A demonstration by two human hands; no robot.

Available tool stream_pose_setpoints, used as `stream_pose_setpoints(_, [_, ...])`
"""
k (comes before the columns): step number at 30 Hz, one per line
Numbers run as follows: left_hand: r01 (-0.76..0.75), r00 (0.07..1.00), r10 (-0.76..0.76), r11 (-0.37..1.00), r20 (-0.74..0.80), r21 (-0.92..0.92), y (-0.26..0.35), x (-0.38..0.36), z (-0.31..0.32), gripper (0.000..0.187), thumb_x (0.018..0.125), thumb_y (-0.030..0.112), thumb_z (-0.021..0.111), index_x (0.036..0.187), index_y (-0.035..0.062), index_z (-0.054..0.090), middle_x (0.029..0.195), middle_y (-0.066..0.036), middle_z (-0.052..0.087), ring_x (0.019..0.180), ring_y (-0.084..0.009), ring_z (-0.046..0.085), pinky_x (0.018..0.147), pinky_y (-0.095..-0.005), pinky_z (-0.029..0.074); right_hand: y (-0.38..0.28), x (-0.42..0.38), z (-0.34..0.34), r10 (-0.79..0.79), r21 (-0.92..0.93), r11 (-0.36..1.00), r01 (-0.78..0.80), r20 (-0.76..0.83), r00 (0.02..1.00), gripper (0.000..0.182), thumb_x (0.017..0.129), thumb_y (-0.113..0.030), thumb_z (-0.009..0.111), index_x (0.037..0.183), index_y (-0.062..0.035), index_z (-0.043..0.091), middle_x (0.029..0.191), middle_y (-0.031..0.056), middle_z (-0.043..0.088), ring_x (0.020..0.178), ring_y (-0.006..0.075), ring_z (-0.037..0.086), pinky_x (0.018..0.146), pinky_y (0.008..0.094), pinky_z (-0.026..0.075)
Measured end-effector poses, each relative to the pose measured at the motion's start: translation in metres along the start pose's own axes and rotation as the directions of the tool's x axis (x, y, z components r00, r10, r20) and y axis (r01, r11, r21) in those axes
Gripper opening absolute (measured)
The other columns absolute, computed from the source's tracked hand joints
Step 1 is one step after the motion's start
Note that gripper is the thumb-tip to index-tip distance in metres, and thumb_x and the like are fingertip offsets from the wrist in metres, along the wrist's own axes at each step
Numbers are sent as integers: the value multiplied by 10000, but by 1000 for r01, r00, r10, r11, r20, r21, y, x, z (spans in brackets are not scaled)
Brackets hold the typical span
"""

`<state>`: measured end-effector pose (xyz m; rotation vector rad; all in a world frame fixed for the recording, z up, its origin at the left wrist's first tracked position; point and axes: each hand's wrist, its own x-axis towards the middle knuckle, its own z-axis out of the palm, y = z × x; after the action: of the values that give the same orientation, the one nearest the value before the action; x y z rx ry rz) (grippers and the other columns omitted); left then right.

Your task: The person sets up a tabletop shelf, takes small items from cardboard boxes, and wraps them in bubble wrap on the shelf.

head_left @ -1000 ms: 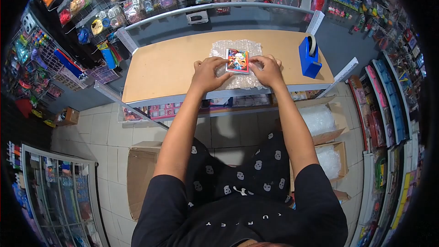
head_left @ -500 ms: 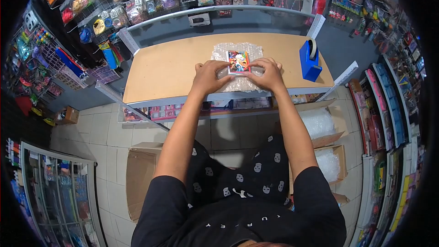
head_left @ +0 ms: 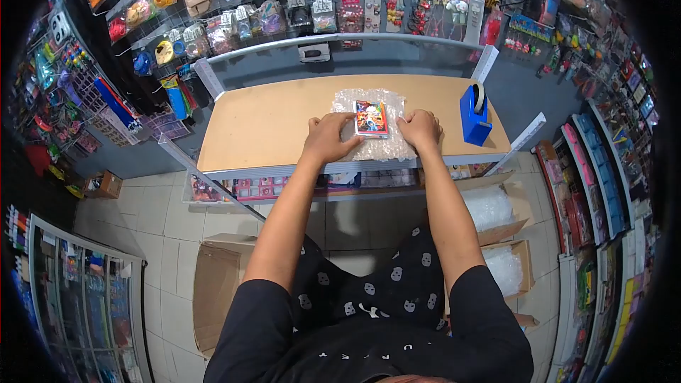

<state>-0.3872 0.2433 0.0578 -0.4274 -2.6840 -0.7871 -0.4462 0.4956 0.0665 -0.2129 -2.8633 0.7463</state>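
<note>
A small flat pack with a colourful picture cover (head_left: pixel 372 119) lies on a sheet of bubble wrap (head_left: pixel 386 148) on the wooden tabletop. My left hand (head_left: pixel 331 137) grips the pack's left side, thumb at the near corner and fingers at the far one. At the wrap's right edge, my right hand (head_left: pixel 423 130) is closed with its thumb and fingertips on the plastic, apart from the pack. What its curled fingers hold is partly hidden, but the wrap's edge meets them.
A blue tape dispenser (head_left: pixel 475 115) stands at the table's right end. The wooden table (head_left: pixel 269 124) has metal posts at its corners. Open cardboard boxes (head_left: pixel 216 291) sit on the floor at both sides, the right ones holding bubble wrap (head_left: pixel 489 207). Goods hang on wall racks.
My right hand has let go of the pack and shifted right to the wrap's edge. My left hand stays on the pack. The camera view has tilted up slightly.
</note>
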Motion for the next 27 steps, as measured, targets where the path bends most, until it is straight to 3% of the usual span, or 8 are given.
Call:
stream_pose_setpoints(2, [3,1000,-3,1000,-2,6,0,0,0,611,849,502,773,1358,190,645,1326,-96,674,1276,-251,591,1079,-444,313,3,8,-2,23,61,998,-30,104,994,324,829,-412,786,933,-107,752,1006,158,736,1048,340,691,967,497,517])
stream_pose_setpoints(5, [-10,1000,10,1000,0,8,-1,0,1,568,859,507,755,1331,203,667,1345,-72,670,1291,-238,583,1068,-451,318,21,27,20,-91,273,959,73,54,994,316,806,-299,835,988,-68,721,882,117,732,879,279,717,855,433,566])
stream_pose_setpoints(8, [-3,1000,3,1000,16,28,0,0,0,561,869,521,733,1330,208,668,1379,-50,660,1322,-226,567,1069,-455,321,16,27,22,-211,523,825,216,-69,975,338,798,-178,848,1043,-26,672,887,86,724,834,193,696,792,350,564])
stream_pose_setpoints(11, [-8,1000,7,1000,15,29,2,-1,-1,554,879,516,724,1338,211,665,1393,-45,653,1337,-222,557,1080,-460,319,3,31,25,-206,745,651,144,-9,978,364,803,-109,843,1081,-3,634,885,71,709,810,121,660,764,295,546])
stream_pose_setpoints(14, [2,999,-3,999,37,43,-1,0,1,552,893,520,708,1350,215,661,1414,-33,642,1353,-217,546,1089,-468,315,-13,28,29,-257,786,603,136,31,966,329,819,-108,831,1078,-12,652,868,75,725,797,122,674,742,289,544])
stream_pose_setpoints(22, [-4,997,0,999,76,49,4,-1,-6,581,903,543,685,1386,222,646,1453,-24,617,1376,-211,522,1089,-471,313,-13,21,46,-329,699,695,166,104,939,292,834,-90,802,1089,13,703,862,95,756,806,127,699,711,284,542])
stream_pose_setpoints(25, [-6,997,2,999,76,53,2,0,-4,583,902,545,685,1385,220,648,1457,-20,614,1377,-209,521,1089,-471,313,-9,30,43,-339,835,548,-41,267,902,336,826,-81,796,1133,21,706,925,106,759,847,134,695,738,278,547])
stream_pose_setpoints(27, [-6,998,2,999,61,52,1,0,-1,583,901,546,685,1383,220,649,1456,-17,615,1377,-209,522,1089,-473,314,-4,29,38,-388,849,526,-52,294,874,331,856,-82,770,1153,45,700,934,81,742,848,116,665,754,256,538])
